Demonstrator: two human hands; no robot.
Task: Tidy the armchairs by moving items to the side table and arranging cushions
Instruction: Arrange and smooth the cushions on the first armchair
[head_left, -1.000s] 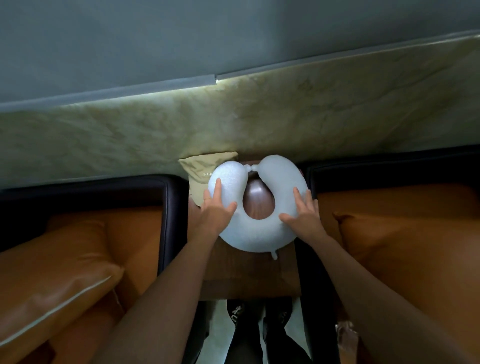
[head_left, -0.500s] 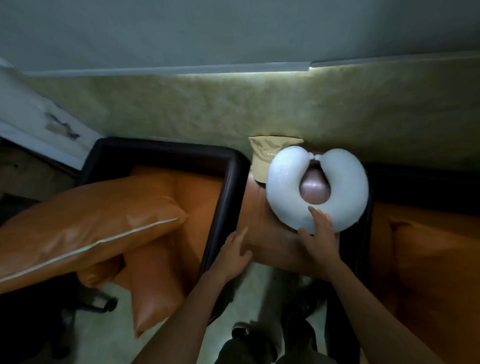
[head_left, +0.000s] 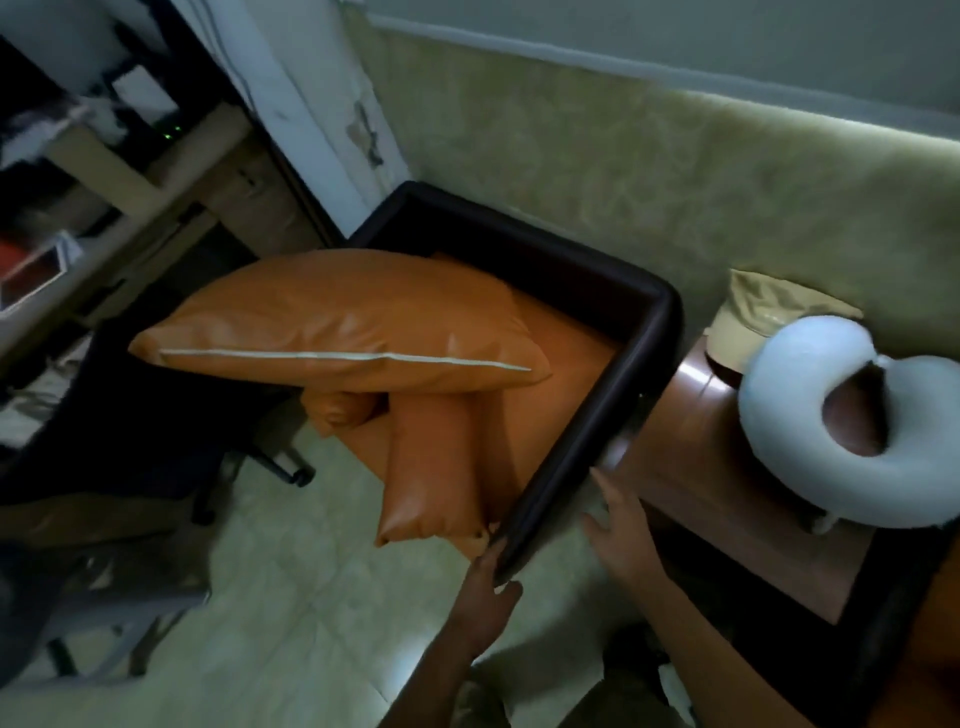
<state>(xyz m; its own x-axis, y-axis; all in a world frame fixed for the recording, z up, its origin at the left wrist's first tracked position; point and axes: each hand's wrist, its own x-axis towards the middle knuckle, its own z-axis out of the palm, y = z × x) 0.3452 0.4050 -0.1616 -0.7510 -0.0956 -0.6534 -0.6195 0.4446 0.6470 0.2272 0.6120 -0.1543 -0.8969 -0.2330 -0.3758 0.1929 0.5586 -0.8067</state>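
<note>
"Two loose cushions in the black-framed armchair with the orange seat: how do they lie?"

"The large orange leather cushion with white piping lies flat across the top of the armchair and reaches out past its left side. The narrower orange leather cushion stands tilted beneath it, with its lower corner at the front end of the armchair's right arm."

"And the grips?"

"The left grip touches the front end of the armchair's right arm, fingers straight, holding nothing. The right grip hovers just right of that arm, fingers straight and empty, in the gap between the armchair and the brown wooden counter."

"What does the counter carry?"

"It stands just right of the armchair. On it a white U-shaped neck pillow lies flat, its opening turned toward the marbled green wall behind the armchair. Bare wood shows through the pillow's middle. A crumpled pale beige thing lies behind the pillow, touching it, level with the armchair's back corner. I cannot tell what it is."

"Anything else?"

"Cluttered wooden shelves stand beyond the armchair's left side, and pale floor tiles lie in front of it. The view is somewhat blurred."
</note>
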